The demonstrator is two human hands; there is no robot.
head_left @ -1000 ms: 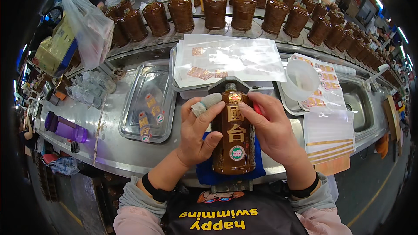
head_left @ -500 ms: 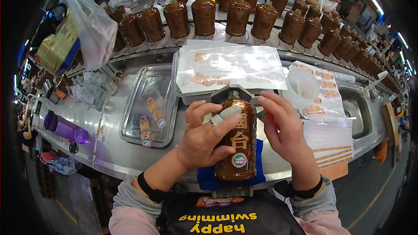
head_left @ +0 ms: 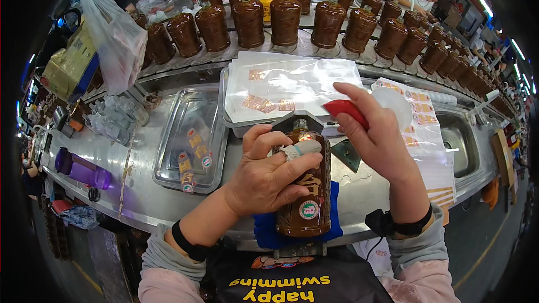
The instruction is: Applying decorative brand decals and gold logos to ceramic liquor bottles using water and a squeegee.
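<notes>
A brown glass bottle point(head_left: 300, 221) leans back in a dark metal holder point(head_left: 297, 116), over a blue cloth point(head_left: 335, 213). Gold lettering and a round green-and-white sticker point(head_left: 309, 209) are on its front. My left hand point(head_left: 264, 174) lies across the bottle's upper left, its fingers bent and its thumb on the front; a white wrapping point(head_left: 303, 149) covers one finger and hides part of the lettering. Right of the bottle neck, my right hand point(head_left: 382, 143) is raised, pinching a flat red scraper-like piece point(head_left: 346, 112) with a pointed end, apart from the bottle.
White sheets with small patterned stickers lie on a metal tray point(head_left: 224, 92). Another tray point(head_left: 168, 177) at left holds loose labels. A dark green triangular piece point(head_left: 346, 155) lies right of the bottle. Beyond, brown bottles point(head_left: 286, 21) line a conveyor. A purple drinking bottle point(head_left: 83, 168) lies left; a sink point(head_left: 457, 140) is right.
My right hand has moved up and right from beside the bottle, and the red piece now shows in it. My left hand stays on the bottle. The conveyor's bottles have shifted.
</notes>
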